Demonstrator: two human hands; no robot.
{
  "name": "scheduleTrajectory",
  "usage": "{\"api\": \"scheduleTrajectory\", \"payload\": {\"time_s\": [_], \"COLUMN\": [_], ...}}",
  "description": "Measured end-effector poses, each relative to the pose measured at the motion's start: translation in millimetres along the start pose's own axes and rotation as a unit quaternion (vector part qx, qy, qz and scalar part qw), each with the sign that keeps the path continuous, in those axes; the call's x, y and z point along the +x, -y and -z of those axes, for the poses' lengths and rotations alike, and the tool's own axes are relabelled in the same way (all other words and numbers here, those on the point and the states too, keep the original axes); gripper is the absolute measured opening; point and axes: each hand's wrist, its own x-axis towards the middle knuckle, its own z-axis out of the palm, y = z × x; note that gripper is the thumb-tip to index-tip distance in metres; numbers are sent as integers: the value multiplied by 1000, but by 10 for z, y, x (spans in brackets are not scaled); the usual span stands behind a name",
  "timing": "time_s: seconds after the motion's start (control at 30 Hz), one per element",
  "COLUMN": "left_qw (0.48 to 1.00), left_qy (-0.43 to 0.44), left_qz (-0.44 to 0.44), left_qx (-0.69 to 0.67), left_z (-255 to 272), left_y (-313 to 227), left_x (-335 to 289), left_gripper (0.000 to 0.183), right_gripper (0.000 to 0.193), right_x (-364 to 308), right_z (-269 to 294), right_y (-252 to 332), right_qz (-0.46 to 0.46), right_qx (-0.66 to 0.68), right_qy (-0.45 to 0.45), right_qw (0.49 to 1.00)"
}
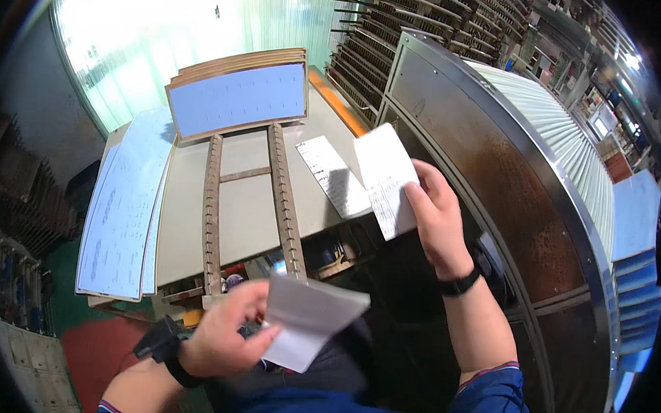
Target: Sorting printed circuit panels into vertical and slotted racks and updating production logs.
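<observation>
Folded white paper [310, 317] hangs from my left hand [231, 328], its thumb and fingers pinching the left side, low in front of my body. My right hand [435, 212] grips the right edge of a white sheet with handwriting [384, 179], held up over the table's right side. Just left of that sheet, a second handwritten paper [332, 177] lies on the table, partly covered by the held one. A notched ladder-like wooden rack [246, 174] rests on the table between my hands, its near end running behind the folded paper.
Light-blue framed panels [239, 97] stand stacked at the table's far end; more blue boards [125, 203] lie along its left side. The pale table [185, 199] has items beneath. A large metal cabinet [497, 163] closes off the right, with slatted racks [368, 66] behind.
</observation>
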Motion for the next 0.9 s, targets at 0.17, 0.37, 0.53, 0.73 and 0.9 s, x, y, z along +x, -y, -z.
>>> {"api": "scheduleTrajectory", "payload": {"time_s": [0.17, 0.37, 0.53, 0.73, 0.9], "left_qw": [974, 948, 915, 909, 905], "left_qy": [48, 45, -5, -54, -82], "left_qz": [-96, -119, -140, -95, -112], "left_qx": [197, 293, 377, 401, 402], "left_z": [635, 1158, 1233, 1201, 1219], "left_y": [176, 708, 1004, 963, 1041], "left_x": [816, 1680, 1678, 1722, 1706], "left_gripper": [61, 28, 22, 24, 26], "right_gripper": [40, 39, 37, 34, 34], "right_x": [1018, 1850, 2166, 2411, 2350], "right_z": [-142, -320, -506, -763, -490], "right_y": [-610, -1079, -1226, -1364, -1159], "right_qz": [-83, -116, -108, -165, -38], "right_qx": [-98, -243, -368, -394, -458], "right_qy": [-11, -17, -10, -2, 0], "right_qw": [992, 963, 923, 904, 888]}}
